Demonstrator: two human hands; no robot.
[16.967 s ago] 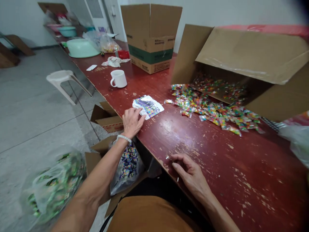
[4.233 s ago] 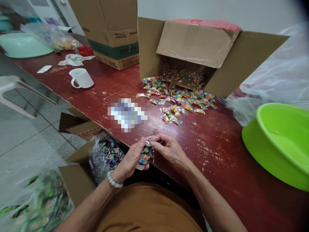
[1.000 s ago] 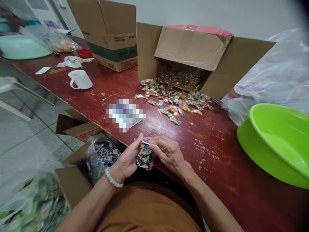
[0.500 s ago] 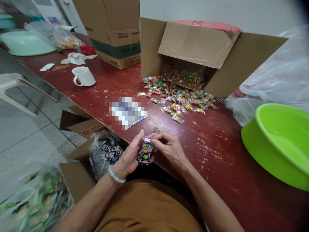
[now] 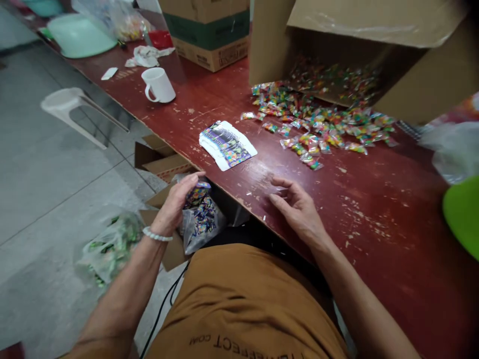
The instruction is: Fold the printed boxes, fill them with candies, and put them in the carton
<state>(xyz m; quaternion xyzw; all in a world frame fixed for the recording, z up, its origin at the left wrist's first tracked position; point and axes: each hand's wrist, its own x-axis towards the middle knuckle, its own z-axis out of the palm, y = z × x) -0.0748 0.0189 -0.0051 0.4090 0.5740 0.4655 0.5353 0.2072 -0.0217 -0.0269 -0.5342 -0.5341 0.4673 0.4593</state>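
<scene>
My left hand (image 5: 178,199), wearing a beaded bracelet (image 5: 157,234), is over the clear plastic bag (image 5: 196,234) below the table edge. Its fingers curl around a small purple candy box (image 5: 202,187), partly hidden by the hand. Many similar small printed packs fill that bag. Above the table's front edge my right hand (image 5: 299,207) is open, thumb and fingers apart, with nothing in it. A fanned stack of flat printed cartons (image 5: 228,144) lies on the table between and beyond my hands. Behind it are wrapped colourful candies (image 5: 310,137), spilling from a tipped cardboard box (image 5: 344,55).
A white mug (image 5: 159,86) and a crumpled cloth (image 5: 147,56) stand on the red table (image 5: 348,224). A closed carton (image 5: 209,35) is behind them, a green basin (image 5: 462,214) at right. On the floor are a white stool (image 5: 65,102) and a plastic bag (image 5: 112,249).
My left hand has carried the small candy box left, from in front of me to over the bag. My right hand has let go of it and moved right. The view has tilted down.
</scene>
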